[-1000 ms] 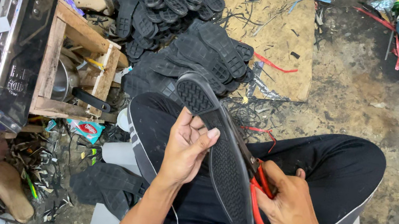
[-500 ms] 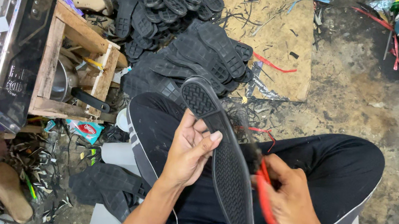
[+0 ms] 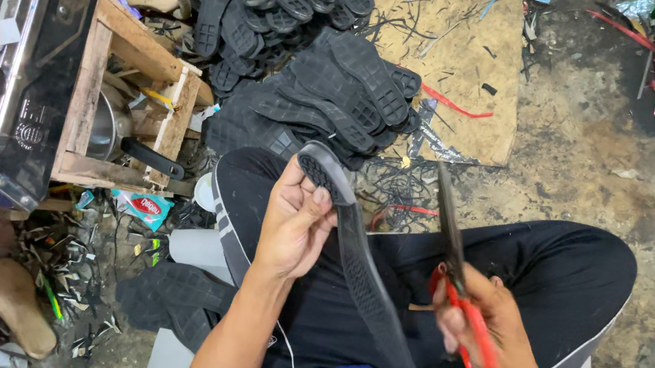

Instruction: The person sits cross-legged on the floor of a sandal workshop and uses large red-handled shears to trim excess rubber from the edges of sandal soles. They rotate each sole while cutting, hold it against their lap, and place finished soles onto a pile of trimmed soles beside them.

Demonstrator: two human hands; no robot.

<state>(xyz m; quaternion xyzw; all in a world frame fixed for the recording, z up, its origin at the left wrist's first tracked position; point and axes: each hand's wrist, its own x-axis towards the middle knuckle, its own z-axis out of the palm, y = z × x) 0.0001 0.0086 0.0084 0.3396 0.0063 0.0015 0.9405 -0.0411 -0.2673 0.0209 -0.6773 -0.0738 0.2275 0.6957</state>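
Trimming of a black rubber shoe sole (image 3: 355, 258) is judged to be the step in hand, with the cut itself paused. The sole is held across the lap, over black trousers (image 3: 559, 273), its treaded face turned up and its toe end raised toward the floor ahead. It is gripped near that toe end by the left hand (image 3: 295, 223), whose grip is closed around the sole's edge, fingers curled over the top and thumb behind.

The red-handled scissors (image 3: 459, 292) are held in the right hand (image 3: 487, 341), the grip closed through the handles. The dark blades are pointed up and away, and appear together or nearly so; motion blur prevents a firmer reading. The scissors are held well apart from the sole, to its right.

A heap of black soles (image 3: 321, 60) is piled on the floor ahead, partly on a sheet of cardboard (image 3: 469, 66), with thin black offcuts (image 3: 397, 186) scattered near it. A wooden crate (image 3: 129, 109) holding a metal pot is seen to the left, beside a metal machine (image 3: 23, 57).

For the next move, the blades would need to be opened and brought back to the sole's rim, and the sole turned by the left hand so that the untrimmed edge is presented squarely. Care would be called for to keep the fingers clear of the cutting line.
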